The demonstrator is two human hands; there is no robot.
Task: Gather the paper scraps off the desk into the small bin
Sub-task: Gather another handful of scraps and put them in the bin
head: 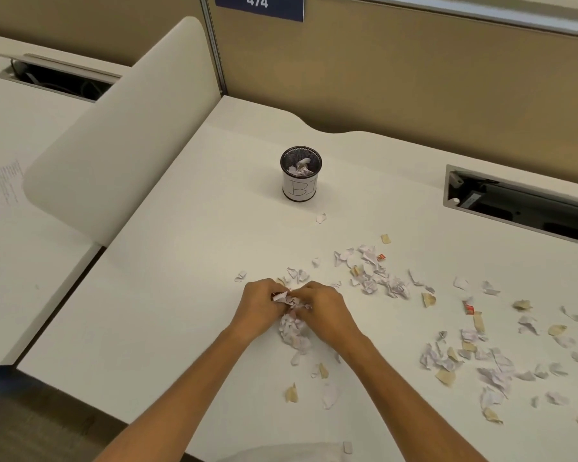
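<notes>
A small black mesh bin with a white paper label stands upright on the white desk, with some crumpled paper inside. My left hand and my right hand are cupped together around a bunch of white paper scraps in the middle of the desk, fingers curled into the pile. Many more white, tan and red scraps lie scattered to the right, and several loose scraps lie near the front edge.
A curved white divider panel stands to the left of the desk, with a neighbouring desk beyond it. An open cable slot is set into the desk at the right rear. A tan partition wall runs along the back.
</notes>
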